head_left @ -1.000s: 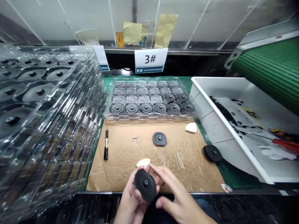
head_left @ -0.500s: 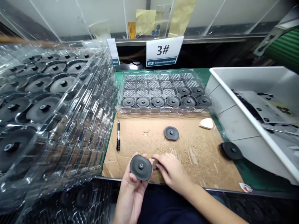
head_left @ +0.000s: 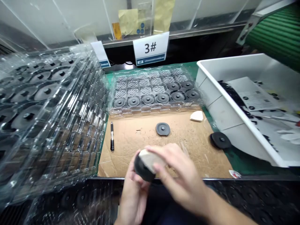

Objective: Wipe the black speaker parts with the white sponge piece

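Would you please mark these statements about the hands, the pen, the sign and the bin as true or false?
1. The pen lies on the cardboard. True.
2. The left hand holds a black disc. True.
3. The right hand rests flat on the cardboard. False: it holds a pale wedge at the disc.
4. The large sign reads "3#". True.
5. The white bin stands left of the central tray. False: it stands to the right.
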Tool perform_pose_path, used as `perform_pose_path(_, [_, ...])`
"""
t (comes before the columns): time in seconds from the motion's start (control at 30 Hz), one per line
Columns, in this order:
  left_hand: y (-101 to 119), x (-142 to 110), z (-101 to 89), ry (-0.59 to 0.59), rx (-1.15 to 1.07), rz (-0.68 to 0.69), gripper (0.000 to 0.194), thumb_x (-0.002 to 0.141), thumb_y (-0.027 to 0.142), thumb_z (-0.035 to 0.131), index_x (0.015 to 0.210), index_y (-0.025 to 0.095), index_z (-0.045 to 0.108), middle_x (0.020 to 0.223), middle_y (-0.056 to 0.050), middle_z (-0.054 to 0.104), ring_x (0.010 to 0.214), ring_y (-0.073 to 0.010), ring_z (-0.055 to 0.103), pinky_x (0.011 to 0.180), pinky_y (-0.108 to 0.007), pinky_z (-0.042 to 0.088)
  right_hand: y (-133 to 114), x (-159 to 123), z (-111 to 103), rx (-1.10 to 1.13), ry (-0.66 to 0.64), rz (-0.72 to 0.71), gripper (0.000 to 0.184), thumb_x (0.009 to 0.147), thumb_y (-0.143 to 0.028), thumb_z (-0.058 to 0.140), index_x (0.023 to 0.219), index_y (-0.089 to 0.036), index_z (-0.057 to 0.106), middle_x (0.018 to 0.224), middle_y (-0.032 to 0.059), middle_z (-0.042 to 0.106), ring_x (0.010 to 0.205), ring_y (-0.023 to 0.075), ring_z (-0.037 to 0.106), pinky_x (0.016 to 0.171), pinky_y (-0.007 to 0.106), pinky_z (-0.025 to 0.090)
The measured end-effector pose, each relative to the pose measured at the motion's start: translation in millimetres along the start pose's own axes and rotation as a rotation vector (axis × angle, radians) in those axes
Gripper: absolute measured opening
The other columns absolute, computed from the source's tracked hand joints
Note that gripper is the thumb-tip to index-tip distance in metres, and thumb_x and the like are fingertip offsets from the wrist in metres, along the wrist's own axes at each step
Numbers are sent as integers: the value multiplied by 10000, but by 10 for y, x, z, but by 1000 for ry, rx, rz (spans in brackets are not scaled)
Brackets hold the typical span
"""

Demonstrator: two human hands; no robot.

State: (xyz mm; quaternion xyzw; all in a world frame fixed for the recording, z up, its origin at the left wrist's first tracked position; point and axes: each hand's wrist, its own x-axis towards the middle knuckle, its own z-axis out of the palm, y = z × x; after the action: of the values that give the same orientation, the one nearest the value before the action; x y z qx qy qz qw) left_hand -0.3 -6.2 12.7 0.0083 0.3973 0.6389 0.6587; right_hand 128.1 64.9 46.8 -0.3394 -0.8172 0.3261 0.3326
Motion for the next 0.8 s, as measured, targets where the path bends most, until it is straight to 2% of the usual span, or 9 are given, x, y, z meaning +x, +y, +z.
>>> perform_pose_path(0.03, [-30, -9, 36, -29, 11, -39, 516, 604, 390, 753, 1095, 279, 641, 1119, -67, 683, 1106, -242, 573, 920, -305, 467, -83, -11, -52, 37, 12, -58, 294, 883, -147, 426, 1166, -151, 506, 902, 72, 636, 793, 186, 551, 713, 318, 422])
perform_pose_path(0.1, [-74, -18, 88, -62, 34, -100, 510, 579, 377, 775, 1063, 266, 660, 1100, -62, 689, 1071, -238, 591, 907, -291, 470, -187, -35, -128, 75, -84, -111, 277, 865, -100, 424, 1112, -143, 540, 868, 64, 648, 751, 175, 551, 702, 310, 420])
perform_pose_path(0.2, [-114, -15, 126, -31, 66, -92, 474, 581, 339, 783, 1037, 289, 668, 1055, -30, 699, 1001, -214, 623, 850, -265, 495, -213, -36, -183, 60, -241, -27, 238, 867, -89, 431, 1038, -161, 580, 876, 43, 650, 734, 157, 555, 688, 295, 420])
perform_pose_path(0.33, [-112, -44, 187, -56, 93, -142, 442, 586, 342, 780, 1015, 298, 681, 922, -14, 720, 1042, -234, 602, 954, -330, 432, -197, -37, -199, -4, -21, -64, 271, 889, -117, 389, 1103, -105, 554, 835, 75, 643, 746, 183, 549, 696, 339, 421])
perform_pose_path(0.43, [-36, -88, 235, -93, 139, -173, 539, 521, 382, 800, 1038, 303, 672, 1021, -14, 712, 1033, -237, 609, 954, -313, 428, -179, -155, -304, 64, -132, -143, 264, 886, -105, 412, 1102, -145, 558, 843, 52, 654, 751, 155, 560, 696, 294, 435])
perform_pose_path(0.53, [8, -102, 254, -91, 154, -218, 572, 456, 408, 813, 999, 273, 692, 1058, -32, 708, 962, -216, 637, 872, -271, 481, -113, -294, -465, 32, -227, -2, 242, 868, -94, 452, 1042, -196, 585, 781, 16, 641, 676, 136, 548, 632, 263, 426])
perform_pose_path(0.63, [-24, -88, 260, -141, 132, -258, 599, 502, 422, 791, 1061, 246, 665, 1027, -57, 713, 934, -232, 640, 807, -285, 514, 1, -317, -538, -72, -103, 54, 282, 876, -94, 435, 1082, -202, 594, 767, 26, 631, 671, 154, 532, 635, 291, 411])
perform_pose_path(0.7, [-42, -93, 265, -191, 134, -268, 652, 540, 430, 772, 1138, 221, 620, 1043, -87, 702, 913, -262, 648, 795, -323, 527, 119, -285, -507, 0, -35, 30, 292, 887, -108, 437, 1092, -227, 609, 809, 22, 646, 739, 159, 551, 691, 300, 425])
perform_pose_path(0.8, [-15, -132, 254, -183, 106, -280, 635, 543, 442, 759, 1133, 255, 622, 1233, -84, 613, 973, -283, 642, 838, -333, 526, 381, -295, -358, 136, 25, 219, 231, 898, -185, 465, 1049, -246, 628, 918, 20, 652, 861, 157, 580, 771, 293, 464])
